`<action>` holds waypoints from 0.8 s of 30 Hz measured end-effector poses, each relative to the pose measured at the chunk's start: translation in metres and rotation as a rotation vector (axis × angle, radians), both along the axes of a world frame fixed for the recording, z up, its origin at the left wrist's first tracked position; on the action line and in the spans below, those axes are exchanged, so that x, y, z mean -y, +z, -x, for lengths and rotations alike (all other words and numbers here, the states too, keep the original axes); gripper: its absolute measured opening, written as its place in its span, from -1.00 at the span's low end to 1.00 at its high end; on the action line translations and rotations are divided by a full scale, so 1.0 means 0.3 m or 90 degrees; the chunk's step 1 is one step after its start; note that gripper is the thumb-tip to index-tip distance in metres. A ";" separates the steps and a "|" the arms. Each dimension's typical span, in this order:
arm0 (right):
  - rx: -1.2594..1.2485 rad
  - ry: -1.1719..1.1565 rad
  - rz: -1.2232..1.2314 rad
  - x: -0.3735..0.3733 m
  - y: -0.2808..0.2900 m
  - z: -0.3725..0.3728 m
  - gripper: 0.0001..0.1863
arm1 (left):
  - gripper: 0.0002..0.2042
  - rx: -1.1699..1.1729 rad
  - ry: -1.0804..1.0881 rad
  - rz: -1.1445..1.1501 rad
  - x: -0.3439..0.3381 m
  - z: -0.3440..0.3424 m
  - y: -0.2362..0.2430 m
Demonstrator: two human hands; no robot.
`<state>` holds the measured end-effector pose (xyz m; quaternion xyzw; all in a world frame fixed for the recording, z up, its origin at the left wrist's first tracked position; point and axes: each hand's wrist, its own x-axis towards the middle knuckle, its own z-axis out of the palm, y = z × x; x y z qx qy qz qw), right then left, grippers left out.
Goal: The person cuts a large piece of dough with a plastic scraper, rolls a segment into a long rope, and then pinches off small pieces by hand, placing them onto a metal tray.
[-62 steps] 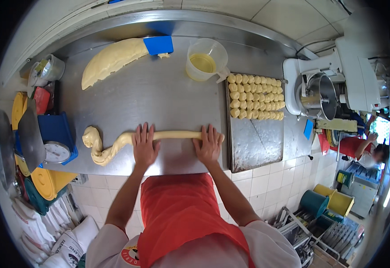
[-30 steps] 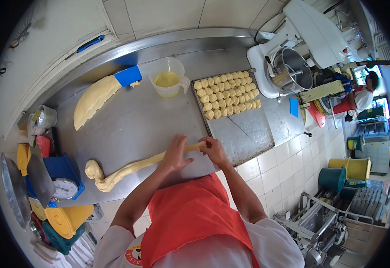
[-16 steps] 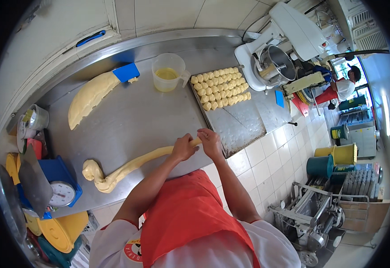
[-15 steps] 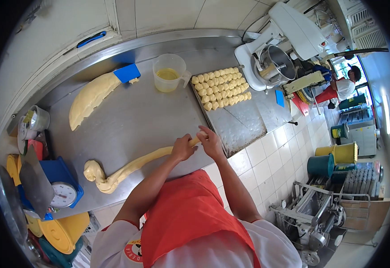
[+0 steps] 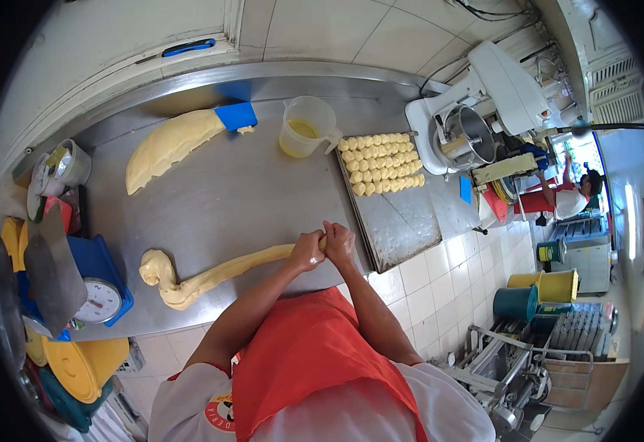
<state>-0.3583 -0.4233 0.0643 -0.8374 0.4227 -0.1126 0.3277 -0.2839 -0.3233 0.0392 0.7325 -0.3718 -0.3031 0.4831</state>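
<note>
Gripping a long, pale-yellow dough rope (image 5: pixel 245 264) at its right end

The dough rope lies along the near side of the grey steel table (image 5: pixel 219 199), and its right end is between the 2 hands. The left hand (image 5: pixel 308 251) has its fingers curled closely around the dough. The right hand (image 5: pixel 340 244) is touching it, with its fingers also folded on the end; how hard they press, I cannot tell.

To do this squeeze well, I think, the left fingers should hold firmly without crushing, and the right fingers should press evenly, so that the dough does not tear.

The rope looks soft and smooth: slender near the hands, thicker and twisted toward the left, where it finishes in a rounded curl. Farther back lies a half-moon dough slab (image 5: pixel 171 146) with a ragged front edge, and a flat blue scraper (image 5: pixel 236 116) at its right end. Near it, a translucent plastic jug (image 5: pixel 307 125) contains yellow liquid. On the right, a worn metal tray (image 5: pixel 407 230) carries rows of small, round dough balls (image 5: pixel 381 163).
</note>
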 end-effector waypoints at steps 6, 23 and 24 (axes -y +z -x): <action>-0.038 0.088 -0.078 0.068 0.078 0.057 -0.65 | -0.62 -0.064 -0.027 -0.040 0.014 -0.007 0.023; 0.053 0.105 0.016 0.015 0.078 0.080 -0.72 | -0.78 0.128 0.013 -0.290 0.073 0.070 0.085; 0.012 0.096 0.044 0.015 0.082 0.082 -0.72 | -0.78 0.130 0.007 -0.290 0.070 0.071 0.104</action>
